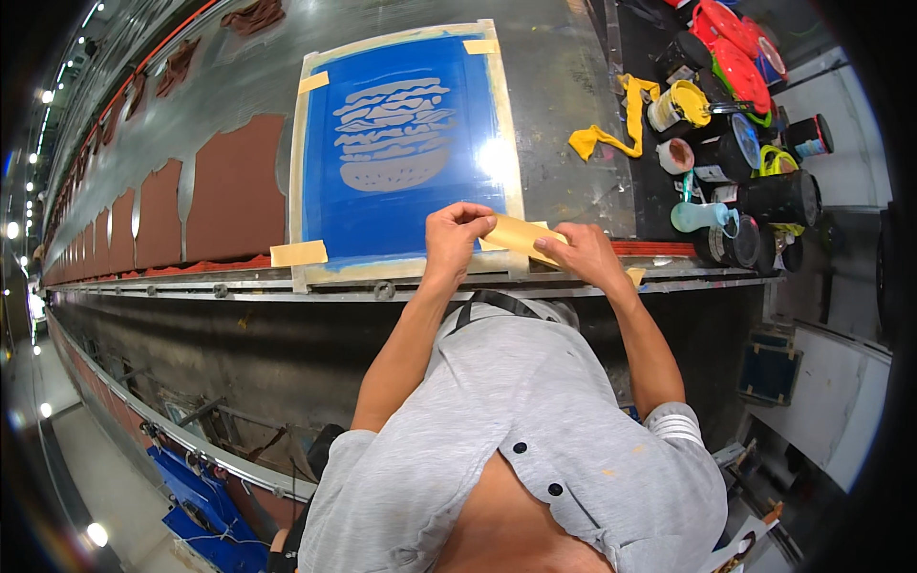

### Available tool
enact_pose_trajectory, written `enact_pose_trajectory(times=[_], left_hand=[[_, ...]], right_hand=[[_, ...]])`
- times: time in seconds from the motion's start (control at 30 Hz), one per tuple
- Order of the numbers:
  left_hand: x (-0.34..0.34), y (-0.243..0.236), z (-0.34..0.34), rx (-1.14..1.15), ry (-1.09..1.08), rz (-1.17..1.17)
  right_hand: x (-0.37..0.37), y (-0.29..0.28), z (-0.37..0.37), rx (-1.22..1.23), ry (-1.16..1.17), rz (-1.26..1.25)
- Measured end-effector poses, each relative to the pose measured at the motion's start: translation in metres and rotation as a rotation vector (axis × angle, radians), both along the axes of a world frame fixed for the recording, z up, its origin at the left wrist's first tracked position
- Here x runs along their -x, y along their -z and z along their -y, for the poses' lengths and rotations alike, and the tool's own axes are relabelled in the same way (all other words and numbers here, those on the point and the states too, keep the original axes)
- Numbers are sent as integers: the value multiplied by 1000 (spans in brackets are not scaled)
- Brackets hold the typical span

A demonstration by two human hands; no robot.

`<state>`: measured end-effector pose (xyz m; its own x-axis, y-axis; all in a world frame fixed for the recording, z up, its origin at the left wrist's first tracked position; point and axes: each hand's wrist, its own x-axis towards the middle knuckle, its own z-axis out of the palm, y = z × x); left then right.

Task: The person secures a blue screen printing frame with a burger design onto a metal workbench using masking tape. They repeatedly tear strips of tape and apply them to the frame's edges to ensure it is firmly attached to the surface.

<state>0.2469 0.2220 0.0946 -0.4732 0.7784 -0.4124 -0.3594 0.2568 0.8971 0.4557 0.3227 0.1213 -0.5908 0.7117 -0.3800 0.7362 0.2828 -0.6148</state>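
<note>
A strip of tan masking tape (pixel 521 236) is stretched between my two hands, just above the near right corner of a screen-printing frame. My left hand (pixel 457 239) pinches its left end between thumb and fingers. At the other end, my right hand (pixel 583 254) grips it with the thumb on top. The blue screen (pixel 382 224) lies flat on the long table and carries a layered burger-shaped stencil (pixel 394 134). Short tape pieces sit on its other corners, such as the tape piece (pixel 299 253) at near left.
Brown fabric pieces (pixel 235 191) run in a row along the grey table (pixel 559 105) to the left. Ink tubs, including an open yellow one (pixel 680 105), crowd the right end beside a crumpled yellow strip (pixel 611 134). A metal rail (pixel 220 289) edges the table's near side.
</note>
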Motion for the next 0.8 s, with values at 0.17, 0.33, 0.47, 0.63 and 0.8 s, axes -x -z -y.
enact_pose_trajectory(times=[0.17,0.33,0.47,0.63,0.8], left_hand=[[2,-3,-1,11,-11,1],[-2,-1,-4,32,-10,15],[-3,3,-6,44,-41,25],[-2,5,-5,61,-35,40],[-2,7,-5,63,-22,52]], right_hand=[[-3,13,0,-155,67,-333],[-3,15,-2,-170,113,-271],[-2,18,-4,-187,116,-285],[-3,22,-3,-326,52,-297],[-3,28,-3,-389,40,-305]])
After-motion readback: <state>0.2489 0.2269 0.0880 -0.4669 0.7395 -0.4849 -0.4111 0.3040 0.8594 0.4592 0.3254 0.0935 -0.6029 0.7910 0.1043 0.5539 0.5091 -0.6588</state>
